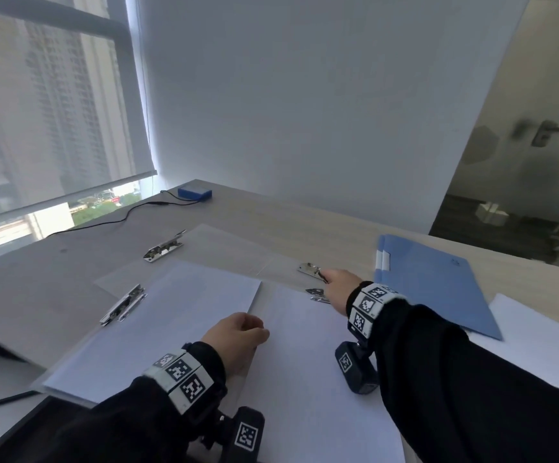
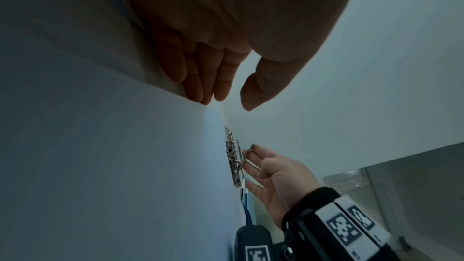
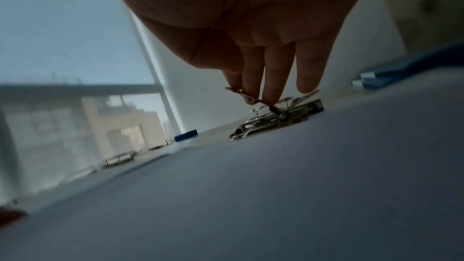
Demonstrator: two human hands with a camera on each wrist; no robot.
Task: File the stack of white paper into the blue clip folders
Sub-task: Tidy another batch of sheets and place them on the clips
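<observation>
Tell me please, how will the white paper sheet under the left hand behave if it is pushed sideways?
The white paper sheet looks thin and flat, so it would probably slide easily on the smooth surface below. It is likely floppy and may buckle where the left hand rests on it. Its far end seems not yet clamped by the metal clip, whose lever the right hand pinches.

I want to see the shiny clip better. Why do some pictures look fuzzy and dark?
Right wrist view: blurred throughout, so the metal clip under the right hand looks smeared, and the hand is dark against the bright window. Left wrist view: dim but sharper, the left hand in shadow. Head view: brightest, with edges bent by the wide lens.
</observation>
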